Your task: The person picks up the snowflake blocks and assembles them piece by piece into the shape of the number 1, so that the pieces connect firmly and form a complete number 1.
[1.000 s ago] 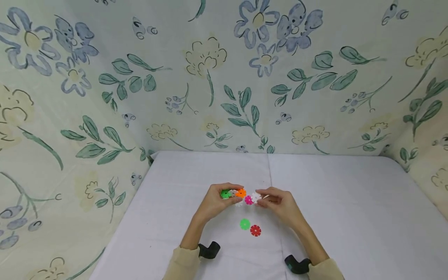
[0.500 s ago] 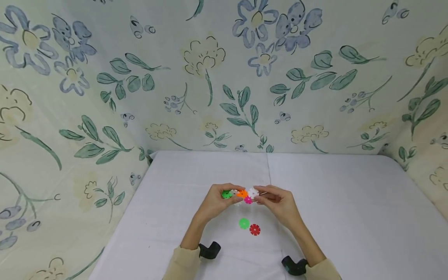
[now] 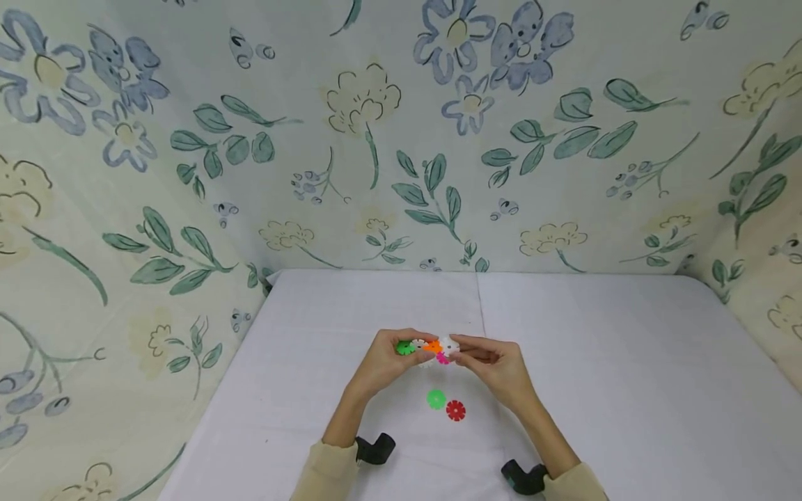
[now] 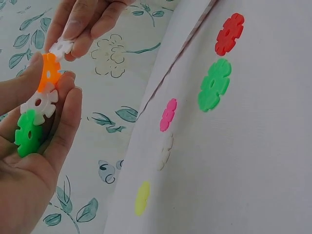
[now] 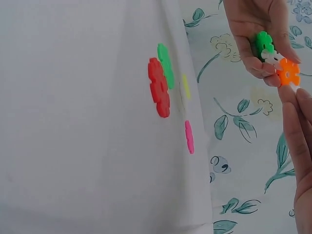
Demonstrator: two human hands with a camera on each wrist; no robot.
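Observation:
My left hand (image 3: 388, 362) grips a short chain of notched plastic discs, snowflake-shaped building pieces. A green disc (image 4: 29, 134) lies toward the palm, a white disc (image 4: 39, 103) links it to an orange disc (image 4: 49, 70), and the thumb presses by the orange one. My right hand (image 3: 498, 365) pinches another white disc (image 4: 61, 48) at the orange disc's free edge. These two touch or overlap; how deep the slots engage is hidden by the fingers. Both hands are held above the table, close together.
On the white-covered table (image 3: 595, 383) lie a loose green disc (image 3: 436, 399) and a red disc (image 3: 456, 410) nearer the body. Farther off lie a pink disc (image 4: 168, 115), a white disc (image 4: 166, 151) and a yellow disc (image 4: 142, 199). Flowered cloth (image 3: 376, 209) hangs behind.
My right hand has moved left, bringing its white disc from apart to against the orange disc. The left hand has stayed almost still with its chain.

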